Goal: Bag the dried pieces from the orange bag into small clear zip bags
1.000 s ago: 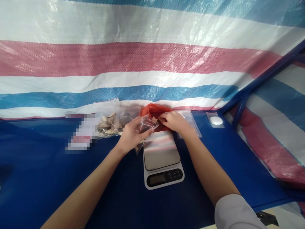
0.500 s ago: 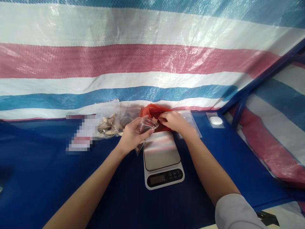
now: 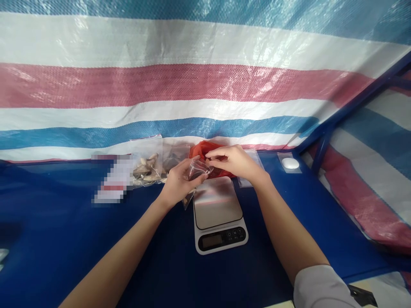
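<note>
I judge the work as partway along: near the table's back edge, to the left of the kitchen scale [image 3: 218, 205], two zip bags [image 3: 147, 169] [image 3: 175, 156] already hold pale brown dried slices, possibly mushroom, while a third, the clear zip pouch [image 3: 189, 199] at the scale's back-left corner, has some pieces low inside and its mouth not yet closed. Filling and sealing that one look unfinished to me, and I can read no figure on the scale's display. On my feed the left hand [image 3: 178, 184] has thumb and fingers parted around the pouch's mouth, gripping its film. The right hand [image 3: 236, 160] reaches over the red plastic bag [image 3: 199, 148] behind the scale, thumb and forefinger slightly apart at the pouch's opening; a small tan piece shows by their tips, but I cannot tell whether they pinch it.
</note>
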`<state>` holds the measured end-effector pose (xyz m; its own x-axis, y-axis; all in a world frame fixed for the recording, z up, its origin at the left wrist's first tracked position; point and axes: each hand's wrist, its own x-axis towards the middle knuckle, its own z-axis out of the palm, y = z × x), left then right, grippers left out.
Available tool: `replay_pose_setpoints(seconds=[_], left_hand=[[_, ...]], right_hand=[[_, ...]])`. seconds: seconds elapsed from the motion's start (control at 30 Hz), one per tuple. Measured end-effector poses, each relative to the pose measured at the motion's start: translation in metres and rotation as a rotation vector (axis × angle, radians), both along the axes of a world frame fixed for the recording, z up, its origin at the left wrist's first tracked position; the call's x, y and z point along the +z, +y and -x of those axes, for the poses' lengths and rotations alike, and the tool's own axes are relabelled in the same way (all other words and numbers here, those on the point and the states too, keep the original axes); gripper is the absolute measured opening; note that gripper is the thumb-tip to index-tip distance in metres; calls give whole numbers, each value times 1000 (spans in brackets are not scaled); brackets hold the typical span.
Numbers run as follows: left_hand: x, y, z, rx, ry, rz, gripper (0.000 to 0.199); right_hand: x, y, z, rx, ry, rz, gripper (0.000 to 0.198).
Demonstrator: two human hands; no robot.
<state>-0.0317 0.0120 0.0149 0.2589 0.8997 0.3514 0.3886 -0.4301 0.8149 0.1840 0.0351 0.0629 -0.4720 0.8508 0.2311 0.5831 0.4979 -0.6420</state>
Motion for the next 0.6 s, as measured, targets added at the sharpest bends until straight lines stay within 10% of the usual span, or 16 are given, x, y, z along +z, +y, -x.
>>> replay_pose_setpoints(seconds=[0.6], left_hand=[[2, -3, -2, -27, 22, -8, 50]], right_hand=[[2, -9, 9, 125, 194, 69, 21]])
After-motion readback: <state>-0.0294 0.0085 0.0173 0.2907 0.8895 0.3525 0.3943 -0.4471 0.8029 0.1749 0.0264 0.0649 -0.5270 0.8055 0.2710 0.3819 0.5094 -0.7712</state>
